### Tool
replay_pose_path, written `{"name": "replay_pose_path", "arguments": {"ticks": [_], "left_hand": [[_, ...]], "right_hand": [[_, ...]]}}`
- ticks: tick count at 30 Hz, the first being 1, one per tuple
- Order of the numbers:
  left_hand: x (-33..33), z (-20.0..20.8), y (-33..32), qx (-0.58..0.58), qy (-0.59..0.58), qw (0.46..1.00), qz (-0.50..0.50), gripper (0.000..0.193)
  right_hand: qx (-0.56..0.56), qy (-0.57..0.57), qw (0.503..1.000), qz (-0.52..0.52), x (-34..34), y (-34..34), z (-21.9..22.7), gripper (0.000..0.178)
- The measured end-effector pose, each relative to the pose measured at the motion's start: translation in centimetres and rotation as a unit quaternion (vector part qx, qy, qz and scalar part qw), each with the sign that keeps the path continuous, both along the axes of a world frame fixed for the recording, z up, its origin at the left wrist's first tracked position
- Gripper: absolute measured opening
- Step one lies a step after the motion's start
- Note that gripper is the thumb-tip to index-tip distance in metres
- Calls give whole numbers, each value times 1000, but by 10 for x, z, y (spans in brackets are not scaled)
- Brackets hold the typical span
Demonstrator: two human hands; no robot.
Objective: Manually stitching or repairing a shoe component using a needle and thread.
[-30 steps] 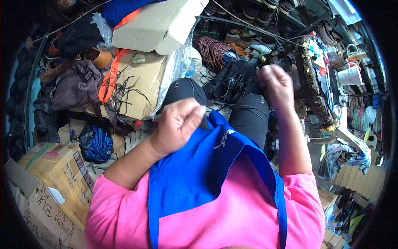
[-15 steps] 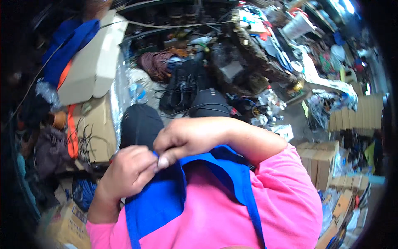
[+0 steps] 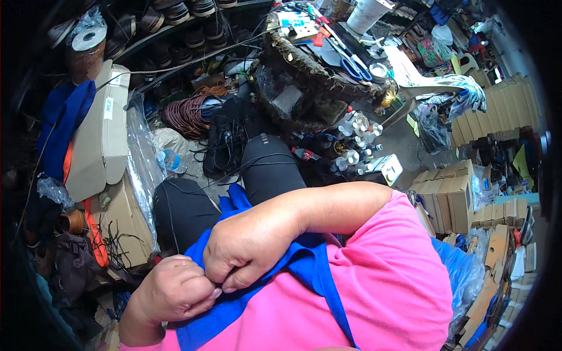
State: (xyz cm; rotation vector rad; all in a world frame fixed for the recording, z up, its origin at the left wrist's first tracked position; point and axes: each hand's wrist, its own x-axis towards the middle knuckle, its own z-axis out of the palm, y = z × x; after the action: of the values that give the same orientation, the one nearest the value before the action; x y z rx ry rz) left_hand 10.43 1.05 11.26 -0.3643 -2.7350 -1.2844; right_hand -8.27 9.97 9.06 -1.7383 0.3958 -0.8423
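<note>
My left hand and my right hand meet in front of my chest, fingers curled and fingertips pressed together. Whatever they pinch, if anything, is hidden between the fingers. Directly behind and below them lies the blue apron, worn over a pink shirt; its cloth is bunched around the right hand, and a strap runs up over the shirt. Beyond the hands are my knees in black trousers, with a thin black cord lying across them.
A round, rough-edged worktable bears blue-handled scissors. Several small bottles stand beside it. Cardboard and a coil of brown cord are at the left. Shoes line a far shelf; cardboard boxes are stacked right.
The view has shifted, so the far shelf shows more fully and the hands sit lower in the picture. Both hands remain together at the apron, and its cloth is more bunched.
</note>
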Motion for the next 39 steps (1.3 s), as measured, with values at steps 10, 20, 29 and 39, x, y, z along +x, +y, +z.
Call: {"name": "replay_pose_path", "arguments": {"ticks": [10, 20, 29, 39], "left_hand": [[-4, 0, -13, 73, -93, 992, -35, 20], [-16, -43, -1, 295, -62, 898, 320, 29], [-8, -54, 1, 296, -52, 901, 314, 45], [-31, -49, 2, 231, -21, 926, 299, 35]], "right_hand": [[14, -11, 998, -52, -49, 25, -9, 28], [26, 544, 411, -730, -282, 56, -12, 63], [124, 559, 386, -723, -313, 61, -39, 59], [-31, 539, 289, -790, -295, 79, -37, 31]]}}
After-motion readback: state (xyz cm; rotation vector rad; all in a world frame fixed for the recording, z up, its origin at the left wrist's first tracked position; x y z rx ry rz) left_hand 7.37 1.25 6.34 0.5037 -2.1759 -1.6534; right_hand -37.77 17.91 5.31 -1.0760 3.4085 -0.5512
